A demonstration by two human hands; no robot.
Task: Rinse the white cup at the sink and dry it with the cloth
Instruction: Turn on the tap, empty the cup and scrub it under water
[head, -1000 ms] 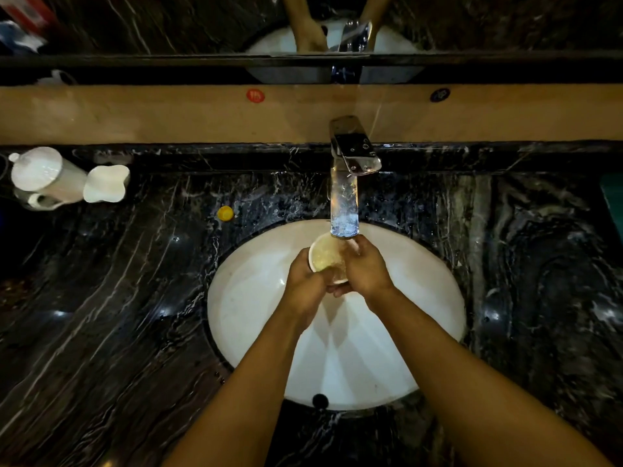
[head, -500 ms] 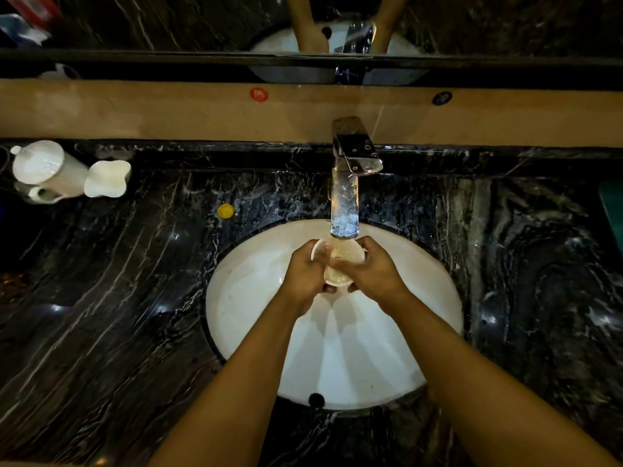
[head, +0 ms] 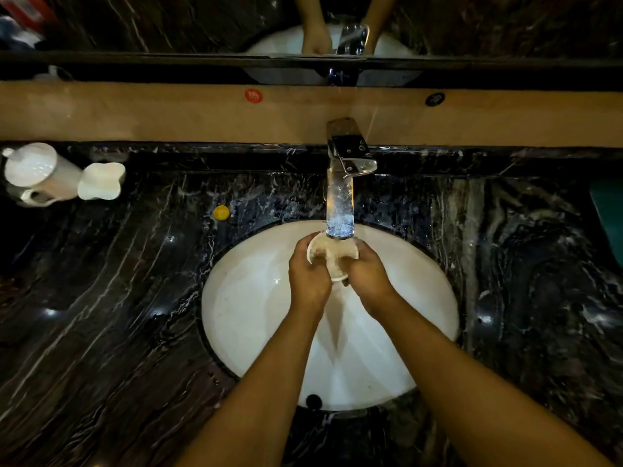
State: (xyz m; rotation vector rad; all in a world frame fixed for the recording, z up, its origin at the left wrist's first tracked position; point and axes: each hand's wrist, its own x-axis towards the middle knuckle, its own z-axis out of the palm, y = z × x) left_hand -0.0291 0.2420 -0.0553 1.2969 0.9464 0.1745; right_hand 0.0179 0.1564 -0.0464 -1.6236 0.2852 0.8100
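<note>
The white cup [head: 332, 256] is held over the white oval sink [head: 256, 298], right under the chrome faucet [head: 340, 193], and water streams into its mouth. My left hand [head: 308, 278] grips the cup's left side. My right hand [head: 367, 273] grips its right side and base, fingers curled round it. The cup tilts with its mouth toward the faucet. Much of its wall is hidden by my fingers. No cloth shows in this view.
A black marble counter [head: 118, 332] surrounds the sink. A white kettle [head: 37, 175] and a white lobed dish [head: 101, 182] stand at the far left. A small yellow cap [head: 221, 212] lies near the basin. A teal object [head: 612, 217] sits at the right edge.
Both hands have turned the cup under the stream, shifting it slightly right and tilting it; the right hand has slid further round its side.
</note>
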